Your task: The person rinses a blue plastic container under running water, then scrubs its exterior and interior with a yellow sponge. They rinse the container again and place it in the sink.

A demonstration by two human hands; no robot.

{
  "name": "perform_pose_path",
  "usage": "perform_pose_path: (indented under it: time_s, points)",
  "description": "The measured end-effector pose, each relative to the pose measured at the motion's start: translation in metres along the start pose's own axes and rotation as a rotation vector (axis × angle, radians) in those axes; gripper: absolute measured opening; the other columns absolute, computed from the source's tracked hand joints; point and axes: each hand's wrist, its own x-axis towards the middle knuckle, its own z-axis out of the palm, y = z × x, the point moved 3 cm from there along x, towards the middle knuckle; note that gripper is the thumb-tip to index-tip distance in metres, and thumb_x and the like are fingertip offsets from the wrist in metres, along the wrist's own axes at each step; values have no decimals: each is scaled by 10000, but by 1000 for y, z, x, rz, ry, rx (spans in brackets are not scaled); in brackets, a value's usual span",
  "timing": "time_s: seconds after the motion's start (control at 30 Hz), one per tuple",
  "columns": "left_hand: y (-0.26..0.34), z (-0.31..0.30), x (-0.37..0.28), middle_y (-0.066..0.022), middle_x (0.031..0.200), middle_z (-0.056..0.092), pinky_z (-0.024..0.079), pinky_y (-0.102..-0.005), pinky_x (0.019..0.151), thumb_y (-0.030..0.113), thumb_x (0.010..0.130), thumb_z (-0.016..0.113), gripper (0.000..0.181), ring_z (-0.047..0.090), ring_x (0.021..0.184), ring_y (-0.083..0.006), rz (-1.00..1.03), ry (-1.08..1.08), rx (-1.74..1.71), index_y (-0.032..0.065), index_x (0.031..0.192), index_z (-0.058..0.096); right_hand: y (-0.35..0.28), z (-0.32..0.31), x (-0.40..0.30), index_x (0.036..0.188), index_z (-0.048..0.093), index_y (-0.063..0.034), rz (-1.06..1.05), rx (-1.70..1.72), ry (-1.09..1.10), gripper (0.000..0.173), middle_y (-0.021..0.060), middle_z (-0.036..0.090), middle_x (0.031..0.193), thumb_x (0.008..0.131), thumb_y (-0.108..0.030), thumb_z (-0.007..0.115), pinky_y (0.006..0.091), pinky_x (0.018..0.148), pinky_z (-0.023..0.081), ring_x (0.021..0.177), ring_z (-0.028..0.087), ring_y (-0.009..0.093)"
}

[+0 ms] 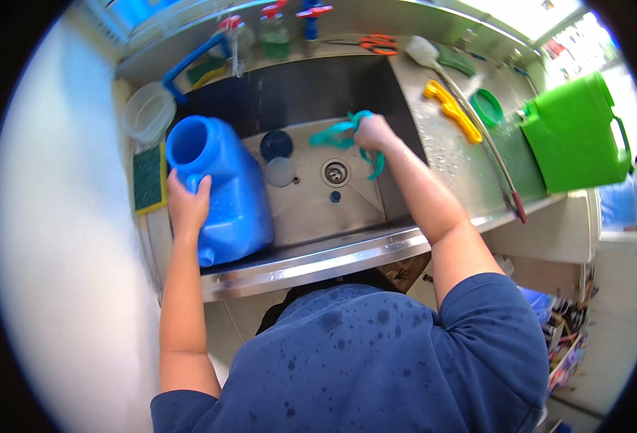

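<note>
My left hand (pixel 187 208) grips a blue plastic jerrycan (pixel 237 195) by the handle just below its uncapped mouth. The can leans at the left of the steel sink (pixel 318 219), mouth tipped up and toward the back. Over the basin, my right hand (pixel 373 132) is closed around a teal looped, flexible thing (pixel 332 134); it is blurred, and its kind is unclear. Below and left of that hand lie a dark blue round lid (pixel 276 145) and a translucent disc (pixel 280 172). A small blue cap (pixel 335 197) sits near the drain (pixel 336 172).
A green jerrycan (pixel 575 138), green ring cap (pixel 486 107), yellow plastic handle (pixel 452 111) and long-handled white brush (pixel 422 51) occupy the right counter. Orange-handled scissors (pixel 378 44) lie behind the sink. At left are a scouring sponge (pixel 149 179), plastic tub (pixel 149 112) and blue bent pipe (pixel 195 60).
</note>
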Motion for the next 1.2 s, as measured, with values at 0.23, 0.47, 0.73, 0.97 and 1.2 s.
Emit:
perform_pose_path:
  time_s: [0.23, 0.47, 0.73, 0.97, 1.2]
  points:
    - [56, -9, -22, -274, 1467, 334, 339, -526, 1092, 397, 831, 755, 780, 358, 1353, -439, 500, 263, 384, 148, 1478, 397, 59, -48, -118, 992, 687, -21, 74, 593, 55, 325, 213, 701, 972, 909, -332, 650, 433, 828, 534, 941, 679, 361]
    - [166, 62, -80, -241, 1528, 253, 296, -508, 1144, 314, 875, 731, 717, 269, 1423, -402, 639, -57, 245, 136, 1484, 399, 231, -88, -304, 1048, 601, -90, 279, 1131, 720, 273, 10, 637, 850, 852, -174, 771, 267, 665, 498, 769, 607, 96]
    - [267, 131, -175, -252, 1521, 285, 311, -506, 1132, 289, 909, 707, 629, 296, 1405, -419, 714, -220, 338, 108, 1451, 445, 533, 57, -539, 988, 664, -48, 912, 1130, 1025, 274, 42, 677, 875, 779, -163, 797, 301, 719, 505, 811, 634, 132]
    - [250, 162, -193, -279, 1456, 395, 314, -468, 1123, 447, 951, 622, 603, 361, 1365, -409, 518, -246, 679, 64, 1403, 509, 752, 235, -666, 1064, 685, -60, 1762, 725, 719, 504, 186, 721, 955, 691, -386, 775, 428, 839, 528, 925, 690, 362]
    - [222, 119, -166, -260, 1290, 565, 391, -461, 1050, 502, 953, 588, 622, 493, 1230, -408, 378, -118, 1081, -7, 1311, 570, 855, 373, -686, 1268, 616, -42, 1805, 419, 245, 841, 269, 600, 1269, 642, -570, 808, 420, 981, 498, 1183, 604, 350]
